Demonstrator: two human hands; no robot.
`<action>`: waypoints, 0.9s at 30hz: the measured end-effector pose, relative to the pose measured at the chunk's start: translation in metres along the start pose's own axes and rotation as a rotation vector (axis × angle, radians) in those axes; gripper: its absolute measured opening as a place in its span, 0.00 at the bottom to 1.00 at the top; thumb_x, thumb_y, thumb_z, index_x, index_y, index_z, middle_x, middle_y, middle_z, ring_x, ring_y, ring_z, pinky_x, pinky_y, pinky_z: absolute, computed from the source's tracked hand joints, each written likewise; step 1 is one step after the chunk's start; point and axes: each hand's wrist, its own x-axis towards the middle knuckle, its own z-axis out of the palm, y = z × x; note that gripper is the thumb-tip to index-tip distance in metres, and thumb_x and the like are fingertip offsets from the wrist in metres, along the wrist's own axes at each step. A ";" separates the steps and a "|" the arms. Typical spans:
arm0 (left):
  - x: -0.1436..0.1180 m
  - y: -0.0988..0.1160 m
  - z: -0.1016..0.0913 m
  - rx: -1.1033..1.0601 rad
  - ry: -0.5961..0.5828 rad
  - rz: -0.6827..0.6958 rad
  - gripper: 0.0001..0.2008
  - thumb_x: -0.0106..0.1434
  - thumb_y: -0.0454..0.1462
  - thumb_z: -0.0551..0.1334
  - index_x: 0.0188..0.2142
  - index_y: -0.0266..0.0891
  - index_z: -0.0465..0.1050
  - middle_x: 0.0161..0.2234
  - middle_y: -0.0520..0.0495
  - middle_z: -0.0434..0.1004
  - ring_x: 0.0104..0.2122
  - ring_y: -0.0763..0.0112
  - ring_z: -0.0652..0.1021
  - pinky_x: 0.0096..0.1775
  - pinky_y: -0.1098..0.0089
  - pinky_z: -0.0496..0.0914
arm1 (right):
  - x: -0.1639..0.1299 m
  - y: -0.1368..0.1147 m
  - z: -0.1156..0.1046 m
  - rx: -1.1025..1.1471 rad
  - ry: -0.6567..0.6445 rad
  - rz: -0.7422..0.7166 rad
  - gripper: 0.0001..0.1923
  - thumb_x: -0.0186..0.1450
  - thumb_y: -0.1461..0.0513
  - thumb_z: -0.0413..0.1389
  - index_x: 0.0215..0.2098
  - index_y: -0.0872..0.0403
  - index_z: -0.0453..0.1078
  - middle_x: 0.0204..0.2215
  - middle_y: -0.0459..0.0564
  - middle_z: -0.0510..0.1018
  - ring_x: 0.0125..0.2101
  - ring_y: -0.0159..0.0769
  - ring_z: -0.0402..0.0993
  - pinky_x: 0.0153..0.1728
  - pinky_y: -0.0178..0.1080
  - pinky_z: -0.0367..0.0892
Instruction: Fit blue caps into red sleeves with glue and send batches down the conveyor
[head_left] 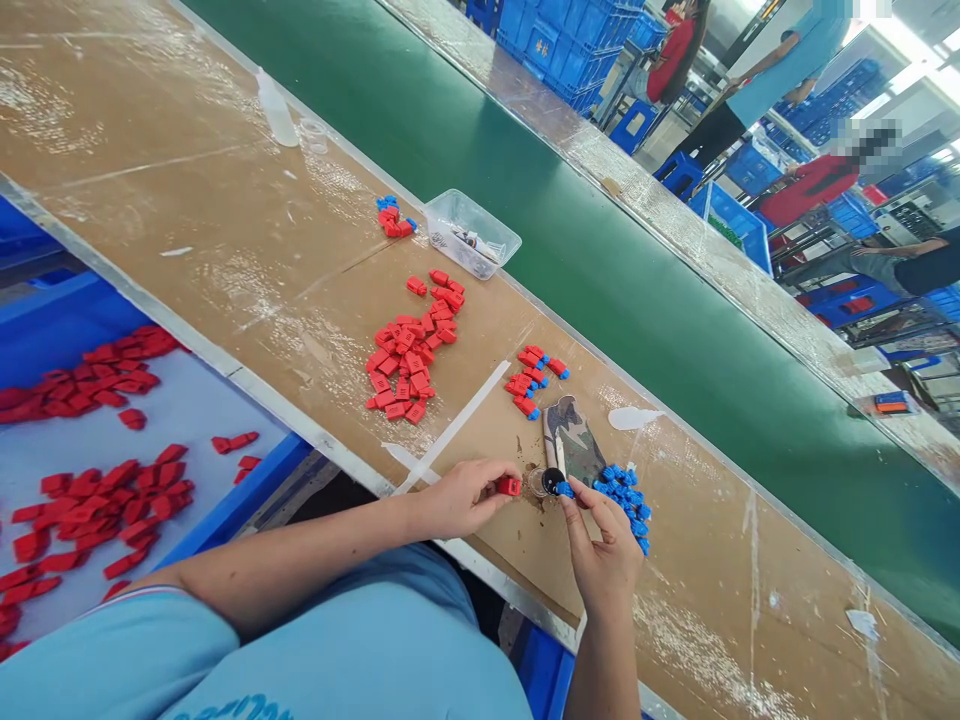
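Note:
My left hand [461,498] pinches a small red plastic piece [509,487] at its fingertips, just above the brown worktable [225,200]. My right hand [604,555] holds a small blue piece [564,489] between thumb and finger, beside a little black pot [550,481]. A pile of blue pieces [626,497] lies right behind my right hand. A heap of loose red pieces [409,355] lies further back on the left. Joined red-and-blue pieces [534,378] sit in a small group behind the pot, next to a camouflage cloth [571,440].
A clear plastic box [471,233] stands by the green conveyor belt [600,230]. Another few joined pieces [394,219] lie left of it. A blue bin [105,460] with many red pieces is at my lower left. Other people work beyond the belt.

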 end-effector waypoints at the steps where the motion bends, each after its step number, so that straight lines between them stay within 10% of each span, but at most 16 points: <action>1: 0.000 0.000 -0.001 -0.001 0.002 0.021 0.08 0.62 0.30 0.56 0.40 0.36 0.70 0.34 0.46 0.75 0.33 0.70 0.73 0.37 0.72 0.69 | 0.000 0.000 0.000 0.013 -0.006 0.022 0.12 0.64 0.54 0.57 0.41 0.50 0.78 0.36 0.51 0.82 0.37 0.39 0.76 0.40 0.41 0.70; 10: 0.001 -0.005 0.003 -0.118 0.016 -0.033 0.08 0.62 0.31 0.57 0.40 0.36 0.72 0.35 0.46 0.77 0.35 0.69 0.75 0.40 0.71 0.71 | -0.005 -0.021 -0.005 0.276 0.018 0.212 0.13 0.61 0.54 0.60 0.38 0.52 0.78 0.34 0.51 0.81 0.35 0.38 0.76 0.39 0.41 0.71; 27: -0.002 -0.008 0.002 0.002 -0.010 -0.013 0.07 0.62 0.31 0.59 0.39 0.36 0.73 0.33 0.47 0.77 0.32 0.71 0.74 0.37 0.72 0.69 | -0.019 -0.034 0.018 0.288 -0.115 0.101 0.10 0.63 0.55 0.60 0.39 0.49 0.78 0.34 0.50 0.82 0.35 0.39 0.77 0.38 0.42 0.72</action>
